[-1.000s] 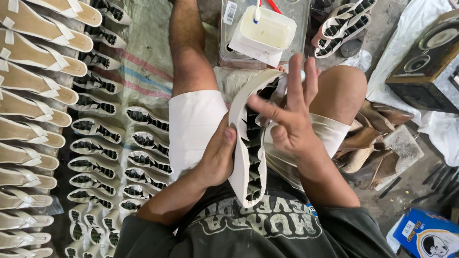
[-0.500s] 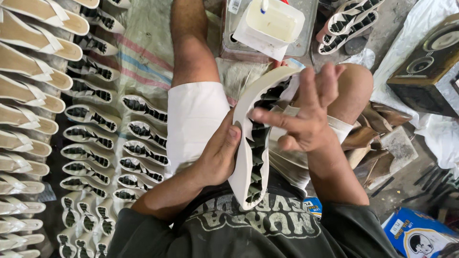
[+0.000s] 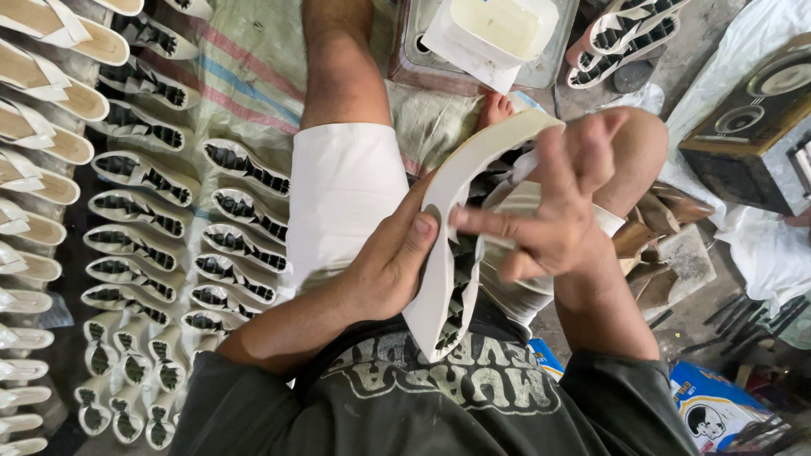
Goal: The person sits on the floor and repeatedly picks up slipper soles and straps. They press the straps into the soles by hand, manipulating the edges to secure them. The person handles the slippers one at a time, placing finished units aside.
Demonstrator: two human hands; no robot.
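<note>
Head view. Person seated, legs apart, white shoe sole point(image 3: 456, 228) held on edge over lap between thighs, tread side facing right hand.

Left hand point(image 3: 389, 270) grips sole from behind, thumb pressed flat on white rim, fingers curled round back; judged as steadying hold.

Right hand point(image 3: 553, 228) touches tread side, index finger extended to sole, other fingers spread loose; likely so palm stays off surface.

White container point(image 3: 498, 25) on tray just past knees, within reach.

Finished soles point(image 3: 152, 211) lie in rows on striped sack at person's left, tread up. Speaker box point(image 3: 752, 127) far right.
</note>
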